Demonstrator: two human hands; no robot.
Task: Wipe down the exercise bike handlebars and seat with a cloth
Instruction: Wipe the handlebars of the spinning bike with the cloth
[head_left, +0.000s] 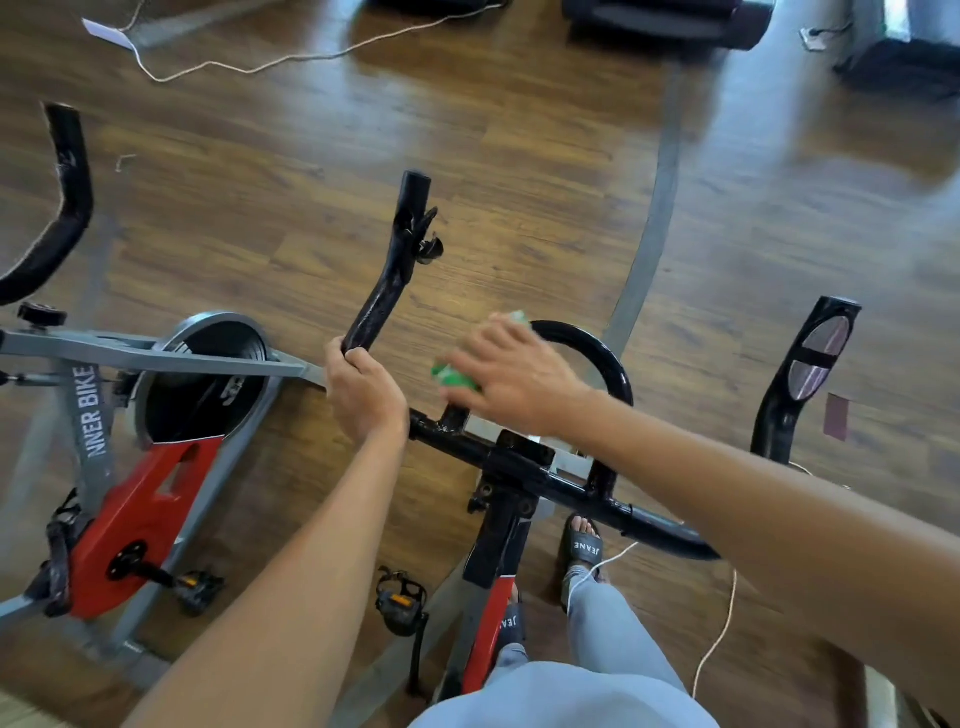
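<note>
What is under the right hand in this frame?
A green cloth shows beneath the right hand, pressed toward the black handlebar loop. Most of the cloth and the stretch of bar below the palm are covered, so contact there cannot be seen.

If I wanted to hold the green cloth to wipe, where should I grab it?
Probably from above, palm down, as the right hand does now. The green cloth is bunched on the black center loop bar, so spread fingers over the wad and press it onto the tube. The left hand steadies the left handlebar horn.
</note>
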